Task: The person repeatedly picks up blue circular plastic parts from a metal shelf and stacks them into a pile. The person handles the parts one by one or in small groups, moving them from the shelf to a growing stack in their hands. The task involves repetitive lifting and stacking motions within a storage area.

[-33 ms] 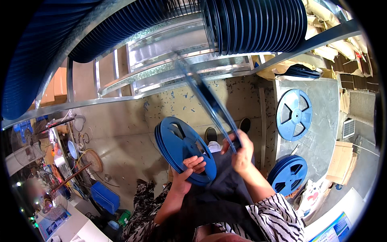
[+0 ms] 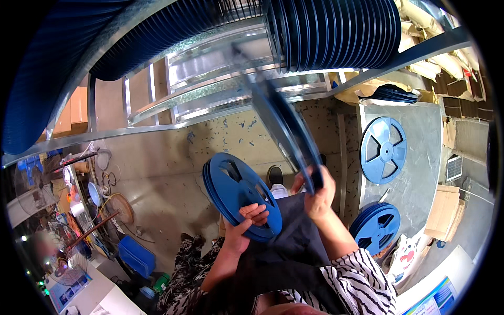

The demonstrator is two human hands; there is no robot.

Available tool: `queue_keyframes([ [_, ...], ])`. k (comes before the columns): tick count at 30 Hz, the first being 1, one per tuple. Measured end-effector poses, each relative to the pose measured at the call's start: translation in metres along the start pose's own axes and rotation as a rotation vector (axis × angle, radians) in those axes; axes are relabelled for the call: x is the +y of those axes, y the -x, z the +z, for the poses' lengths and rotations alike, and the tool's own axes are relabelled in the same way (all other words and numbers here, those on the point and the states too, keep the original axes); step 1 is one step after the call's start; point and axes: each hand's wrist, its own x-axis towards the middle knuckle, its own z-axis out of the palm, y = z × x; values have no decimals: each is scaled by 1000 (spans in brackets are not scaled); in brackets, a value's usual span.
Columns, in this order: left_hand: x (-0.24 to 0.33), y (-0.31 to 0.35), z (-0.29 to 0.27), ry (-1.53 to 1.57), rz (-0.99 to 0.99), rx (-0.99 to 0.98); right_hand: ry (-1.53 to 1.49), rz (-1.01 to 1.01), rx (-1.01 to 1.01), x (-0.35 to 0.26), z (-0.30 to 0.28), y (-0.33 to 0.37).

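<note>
My left hand [image 2: 252, 216] is closed on a small stack of blue plastic reels [image 2: 233, 184], its fingers curled through an opening in the top one. That stack tilts in front of my body, with the spoked face showing. To the right, my right hand [image 2: 320, 197] grips the lower end of a blue reel [image 2: 291, 126], seen nearly edge-on and smeared by motion. Its upper end reaches in front of the metal rack [image 2: 184, 123]. The two held loads are apart from each other.
A long row of blue reels [image 2: 336, 34] stands on the rack, curving round to the left. On the grey table [image 2: 422, 136] at the right lie a single reel [image 2: 387, 149] and a reel stack [image 2: 375, 228]. Blue scraps litter the floor. A blue bin [image 2: 136, 256] stands lower left.
The reel in my right hand has swung a little to the right and turned, so it looks broader. My left hand and its stack have hardly moved.
</note>
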Motion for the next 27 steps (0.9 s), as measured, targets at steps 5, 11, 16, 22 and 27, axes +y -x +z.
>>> queue_keyframes([
  [5, -4, 2, 4, 58, -35, 15, -18, -195, 255, 11, 13, -80],
  [11, -8, 7, 7, 74, -51, 52, -13, -289, 338, 21, 31, -146],
  [16, -10, 5, 4, 85, -42, 50, 52, -314, 414, 23, 38, -163],
  [22, -7, 7, 1, 79, -18, 62, 401, -400, 502, 38, 53, -195],
  [27, -4, 4, -2, 69, -28, 42, 1083, -598, 699, 72, 49, -226],
])
